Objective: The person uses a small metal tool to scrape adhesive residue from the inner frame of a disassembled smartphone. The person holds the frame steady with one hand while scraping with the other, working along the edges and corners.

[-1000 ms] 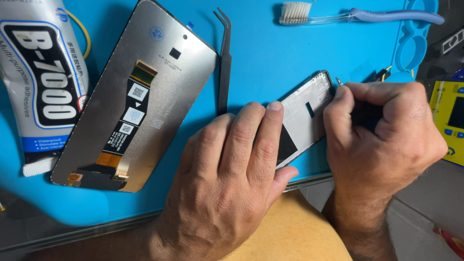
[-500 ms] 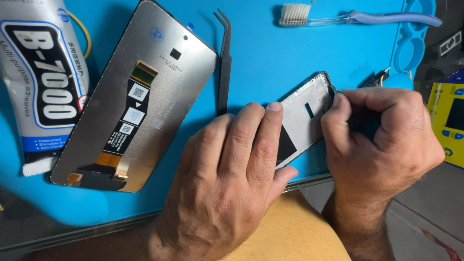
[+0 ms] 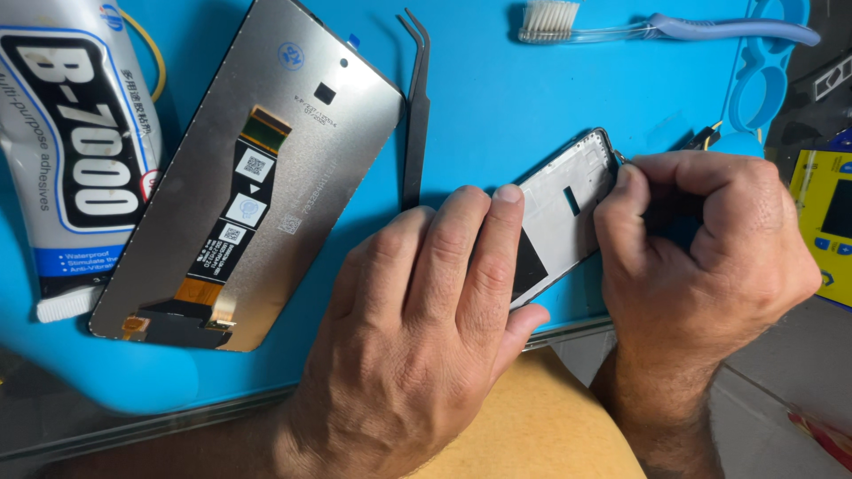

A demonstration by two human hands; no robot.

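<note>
My left hand (image 3: 417, 328) lies flat on a phone frame (image 3: 568, 208), a pale shell with a dark rim, and pins it to the blue mat (image 3: 532, 98). The hand hides the frame's lower half. My right hand (image 3: 701, 248) is clenched at the frame's upper right corner. A thin metal tool tip (image 3: 619, 160) pokes out from between its thumb and finger and touches the rim there. The rest of the tool is hidden in the fist.
A detached screen panel (image 3: 257, 168) lies face down at the left, its flex cable showing. Black tweezers (image 3: 414, 115) rest beside it. A glue tube (image 3: 71, 151) sits at far left, a toothbrush (image 3: 657, 27) at the top, and a yellow device (image 3: 825, 222) at the right.
My right hand has shifted very slightly at the frame's corner. My left hand and the frame have stayed put.
</note>
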